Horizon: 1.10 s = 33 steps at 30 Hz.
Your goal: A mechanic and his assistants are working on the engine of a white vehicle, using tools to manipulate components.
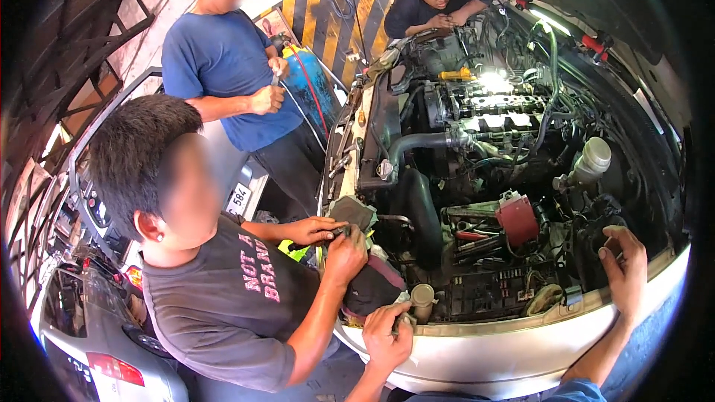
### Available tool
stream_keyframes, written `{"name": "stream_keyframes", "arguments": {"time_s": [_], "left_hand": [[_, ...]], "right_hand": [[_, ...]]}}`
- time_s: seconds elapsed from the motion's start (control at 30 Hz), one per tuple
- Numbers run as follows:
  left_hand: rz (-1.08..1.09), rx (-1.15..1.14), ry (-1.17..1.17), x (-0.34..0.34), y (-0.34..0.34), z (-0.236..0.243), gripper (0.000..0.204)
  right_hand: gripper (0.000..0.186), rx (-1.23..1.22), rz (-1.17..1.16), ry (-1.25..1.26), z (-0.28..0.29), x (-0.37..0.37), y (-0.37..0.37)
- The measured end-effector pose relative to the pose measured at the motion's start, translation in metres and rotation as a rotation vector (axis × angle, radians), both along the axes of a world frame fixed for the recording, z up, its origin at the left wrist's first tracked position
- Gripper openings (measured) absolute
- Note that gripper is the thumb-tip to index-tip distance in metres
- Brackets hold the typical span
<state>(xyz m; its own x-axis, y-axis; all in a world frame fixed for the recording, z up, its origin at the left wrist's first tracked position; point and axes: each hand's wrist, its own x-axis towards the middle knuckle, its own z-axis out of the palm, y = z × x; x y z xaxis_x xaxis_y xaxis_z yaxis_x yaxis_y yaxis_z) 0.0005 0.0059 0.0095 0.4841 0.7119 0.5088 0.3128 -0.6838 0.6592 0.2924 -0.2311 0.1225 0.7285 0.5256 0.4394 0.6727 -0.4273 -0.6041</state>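
Note:
My left hand (389, 336) is at the front edge of an open car engine bay, with its fingers bent and pressed together. Whatever lies between those fingertips, if anything, is too small to name. Right beside it stands a beige round cup-like piece (422, 299). Over the right part of the bay my right hand (625, 268) is raised, its fingers loosely bent and apart, holding nothing that I can see. The white front body panel (477, 361) runs below both hands. Dark cloths (372, 288) lie on the bay's edge left of my left hand.
A co-worker (223, 305) at my left works a small dark piece with both hands. Another person (223, 74) stands behind; a third (436, 4) leans over the far side. The opened engine (495, 104), a tool tray with a red box (518, 219) and a white reservoir (594, 156) fill the bay.

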Motion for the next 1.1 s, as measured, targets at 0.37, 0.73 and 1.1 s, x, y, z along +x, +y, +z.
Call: {"name": "stream_keyframes", "arguments": {"time_s": [0.37,0.73,1.1], "left_hand": [[0.002,-0.001,-0.007,-0.0001,0.0027,-0.0006,0.027],[-0.003,0.023,-0.015,0.0008,0.0022,-0.0018,0.027],[-0.003,0.016,-0.021,0.0007,0.0014,-0.0007,0.027]], "right_hand": [[0.028,-0.050,0.001,0.053,0.0036,0.0021,0.0011],[0.027,-0.028,0.005,0.038,0.0036,-0.0004,0.0016],[0.028,-0.031,0.011,0.040,0.0031,-0.0002,0.0027]]}}
